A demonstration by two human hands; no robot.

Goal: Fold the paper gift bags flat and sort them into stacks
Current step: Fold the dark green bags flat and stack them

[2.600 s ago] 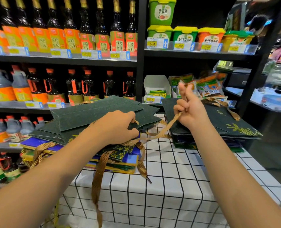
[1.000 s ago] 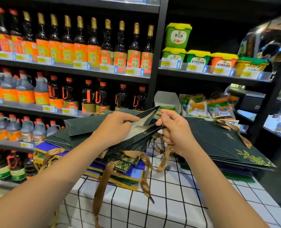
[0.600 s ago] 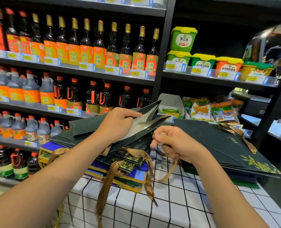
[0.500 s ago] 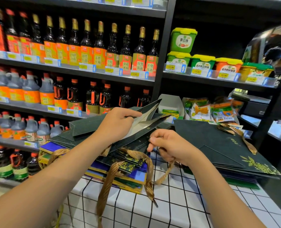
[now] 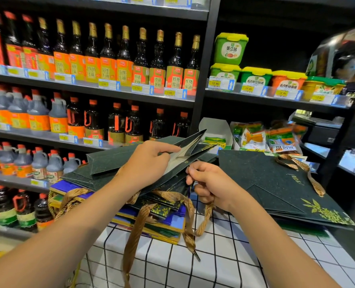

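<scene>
A dark green paper gift bag (image 5: 114, 159) lies on top of the left pile (image 5: 151, 217) of green, blue and gold bags, its mouth partly spread. My left hand (image 5: 147, 163) grips the bag's upper rim, fingers reaching into the opening. My right hand (image 5: 209, 183) pinches the lower rim near the eyelet, a gold ribbon handle (image 5: 205, 217) hanging below it. To the right sits a flat stack of dark green bags (image 5: 276, 188) with gold leaf print.
The bags rest on a table with a white black-grid cloth (image 5: 193, 267). Behind stand shop shelves with sauce bottles (image 5: 110, 59), jugs (image 5: 37, 115), tubs (image 5: 255, 77) and snack packets (image 5: 255, 138). Gold ribbons (image 5: 135, 235) dangle over the table's front.
My right hand let go of the raised ribbon, came down to the bag's mouth and took its lower rim. My left hand opened the top bag's mouth. The view tilted upward.
</scene>
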